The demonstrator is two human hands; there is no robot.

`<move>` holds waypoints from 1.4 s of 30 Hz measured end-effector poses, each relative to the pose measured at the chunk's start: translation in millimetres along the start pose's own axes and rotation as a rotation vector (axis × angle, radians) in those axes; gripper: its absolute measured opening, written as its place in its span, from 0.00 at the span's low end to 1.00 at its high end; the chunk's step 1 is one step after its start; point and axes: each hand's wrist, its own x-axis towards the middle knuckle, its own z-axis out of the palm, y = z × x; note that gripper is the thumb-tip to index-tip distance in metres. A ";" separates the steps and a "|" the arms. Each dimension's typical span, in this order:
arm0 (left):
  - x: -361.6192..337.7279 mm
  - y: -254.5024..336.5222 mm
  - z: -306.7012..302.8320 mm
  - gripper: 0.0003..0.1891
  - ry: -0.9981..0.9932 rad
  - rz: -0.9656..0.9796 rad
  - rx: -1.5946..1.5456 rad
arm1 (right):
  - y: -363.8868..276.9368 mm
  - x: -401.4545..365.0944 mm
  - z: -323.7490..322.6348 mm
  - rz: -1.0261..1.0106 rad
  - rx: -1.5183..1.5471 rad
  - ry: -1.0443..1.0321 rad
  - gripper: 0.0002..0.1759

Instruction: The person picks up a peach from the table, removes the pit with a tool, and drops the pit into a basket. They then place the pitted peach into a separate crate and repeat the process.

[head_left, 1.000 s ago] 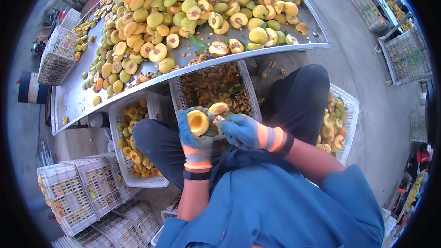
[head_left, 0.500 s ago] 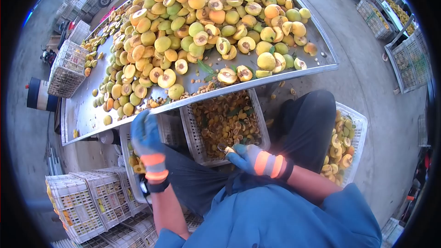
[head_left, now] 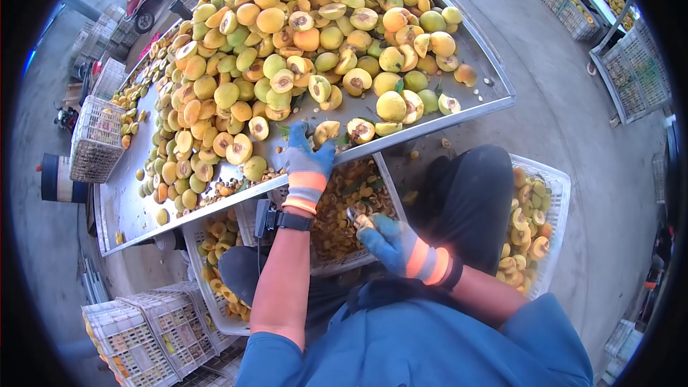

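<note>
Fruit half (head_left: 327,130) lies upper centre on the table (head_left: 132,206), beside the left hand's (head_left: 309,158) parted fingers, contact unclear; right hand (head_left: 396,245), centre, curls round a metal-tipped tool (head_left: 358,218). Crate (head_left: 143,337) lettering, lower left: illegible.

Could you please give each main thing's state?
Left blue-grey gloved hand: open, near halved yellow fruit
Right blue-grey gloved hand: closed around metal-tipped tool
Silver metal table: heaped with fruit
Middle white plastic crate: holding fruit scraps
Right-hand white plastic crate: holding cut fruit

2 own hands (head_left: 309,152) (head_left: 393,245), 1 tool (head_left: 352,213), 1 main tbl (head_left: 127,204), approx 100+ fruit (head_left: 271,20).
</note>
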 end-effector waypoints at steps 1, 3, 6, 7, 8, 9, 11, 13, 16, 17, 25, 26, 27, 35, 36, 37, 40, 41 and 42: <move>-5.6 0.6 -7.4 0.24 0.001 -0.048 -0.226 | -10.0 4.4 -3.6 0.004 0.014 0.015 0.08; -23.0 2.2 -26.4 0.22 0.001 -0.149 -0.675 | -28.5 11.9 -10.6 0.021 0.045 0.042 0.09; -58.8 21.4 -61.5 0.22 0.041 -0.334 -1.266 | -46.1 20.2 -11.0 0.014 -0.059 -0.024 0.10; -73.3 29.3 -68.8 0.23 0.108 -0.494 -1.498 | -54.2 23.1 -8.4 -0.004 -0.097 -0.062 0.10; -84.8 31.6 -74.8 0.23 0.128 -0.519 -1.583 | -54.5 26.7 -3.7 -0.080 -0.146 -0.107 0.11; -95.6 33.3 -79.6 0.23 0.144 -0.544 -1.671 | -53.5 29.0 1.1 -0.155 -0.194 -0.149 0.11; -114.2 34.8 -90.4 0.23 0.103 -0.550 -1.770 | -51.0 27.7 11.6 -0.265 -0.266 -0.182 0.12; -127.4 35.6 -99.5 0.23 -0.012 -0.507 -1.789 | -46.0 25.8 25.2 -0.322 -0.300 -0.167 0.13; -140.0 39.2 -100.2 0.23 0.116 -0.464 -1.753 | -40.8 20.6 42.9 -0.274 -0.280 -0.150 0.14; -144.3 41.8 -101.6 0.23 0.135 -0.449 -1.743 | -41.0 18.3 46.7 -0.239 -0.264 -0.142 0.15; -168.5 35.4 -93.7 0.17 0.180 -0.387 -1.525 | -40.0 5.7 51.1 -0.295 -0.415 -0.211 0.19; -171.9 36.0 -90.6 0.17 0.203 -0.351 -1.379 | -40.5 4.1 52.1 -0.297 -0.405 -0.213 0.19; -175.2 38.9 -87.1 0.18 0.224 -0.315 -1.233 | -40.9 2.5 53.2 -0.299 -0.396 -0.215 0.19; -182.0 34.8 -73.6 0.09 0.273 -0.148 -0.859 | -32.3 7.8 49.0 -0.271 -0.728 -0.423 0.17; -182.4 34.4 -72.8 0.10 0.272 -0.236 -0.956 | -28.2 8.0 48.5 -0.299 -0.703 -0.415 0.16; -183.7 34.5 -72.3 0.11 0.269 -0.328 -1.049 | -20.6 7.3 48.8 -0.326 -0.677 -0.406 0.16; -186.9 38.4 -68.1 0.13 0.346 -0.351 -0.983 | -10.4 8.0 52.4 -0.323 -0.676 -0.407 0.17; -188.5 40.0 -66.9 0.13 0.368 -0.365 -0.973 | -7.2 6.4 54.1 -0.304 -0.687 -0.411 0.17; -188.1 42.9 -66.0 0.13 0.386 -0.384 -0.983 | 0.2 6.2 54.9 -0.337 -0.605 -0.405 0.18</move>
